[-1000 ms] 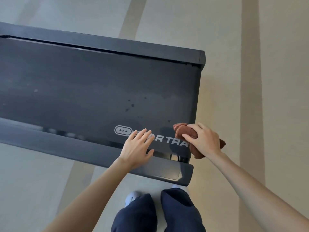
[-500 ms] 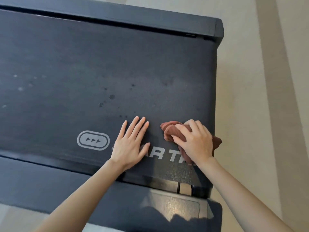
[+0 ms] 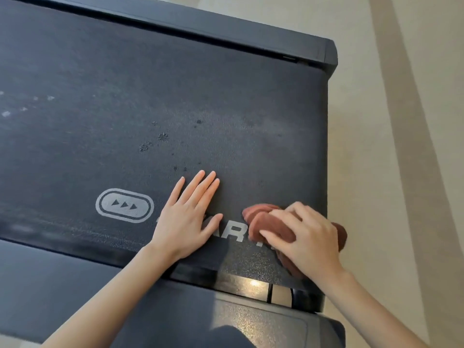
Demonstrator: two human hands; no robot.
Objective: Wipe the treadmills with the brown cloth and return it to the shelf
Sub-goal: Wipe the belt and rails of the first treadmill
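1. I saw the left hand [image 3: 185, 219] flat on the treadmill belt [image 3: 175, 96], fingers straight, nearly together.
2. The right hand [image 3: 308, 237] gripped the bunched brown cloth [image 3: 266, 219] against the belt near its right edge.

Belt [image 3: 175, 96] free ahead, raised rail [image 3: 251, 36] along far edge, open floor [image 3: 401, 146] right

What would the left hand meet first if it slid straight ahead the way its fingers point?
Probably nothing but bare belt: the left hand lies flat, aimed up-right, the dark spots just left of that line. Then the far side rail.
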